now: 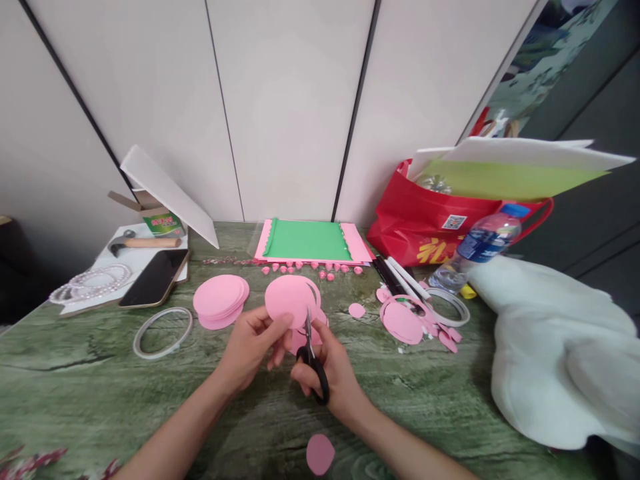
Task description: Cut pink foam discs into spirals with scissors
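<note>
Left hand (250,347) pinches the thin pink paper disc (289,300) at its lower edge; right hand (333,373) grips black-handled scissors (313,357). Paper judged light, floppy, tearable.

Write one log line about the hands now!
left hand: pink paper circle | right hand: black scissors, blades at circle | nearby: pink stack, tape ring

phone (155,278), hammer (143,243), red bag (415,227), water bottle (483,243)

Matt pink paper disc (287,300), black-handled metal scissors (311,353), and a smooth green wood-grain table (100,373).
</note>
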Demonstrator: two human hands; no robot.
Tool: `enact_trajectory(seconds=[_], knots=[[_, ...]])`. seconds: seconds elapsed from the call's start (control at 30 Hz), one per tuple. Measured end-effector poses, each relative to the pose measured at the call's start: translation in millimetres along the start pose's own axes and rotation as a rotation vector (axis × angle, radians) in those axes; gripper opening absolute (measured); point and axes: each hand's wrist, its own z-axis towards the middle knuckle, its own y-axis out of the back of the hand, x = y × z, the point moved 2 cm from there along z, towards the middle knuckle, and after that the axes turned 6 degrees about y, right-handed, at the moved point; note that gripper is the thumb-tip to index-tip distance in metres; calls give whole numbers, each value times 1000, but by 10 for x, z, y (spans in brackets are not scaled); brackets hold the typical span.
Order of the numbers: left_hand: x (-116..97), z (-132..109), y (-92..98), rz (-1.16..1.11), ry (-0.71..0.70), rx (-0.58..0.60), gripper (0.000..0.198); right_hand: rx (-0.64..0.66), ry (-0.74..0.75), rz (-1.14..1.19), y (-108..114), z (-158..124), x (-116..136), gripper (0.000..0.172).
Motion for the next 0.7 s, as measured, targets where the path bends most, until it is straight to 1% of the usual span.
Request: enact_trajectory(seconds=[0.07, 0.23, 0.37, 0.53, 0.7], knots=[[-4, 1, -11, -5, 15, 12, 28, 10, -2, 21, 0, -2, -4, 76], [-8, 1, -4, 68, 45, -34, 30, -1, -1, 68, -17, 6, 50, 85], [29, 0, -7, 90, 75, 4, 29, -22, 67, 140, -17, 27, 92, 94], [65, 1, -14, 94, 85, 20, 30, -15, 88, 172, 6, 42, 74, 95], [58, -3, -10, 85, 76, 23, 28, 1, 92, 186, 4, 35, 87, 91]])
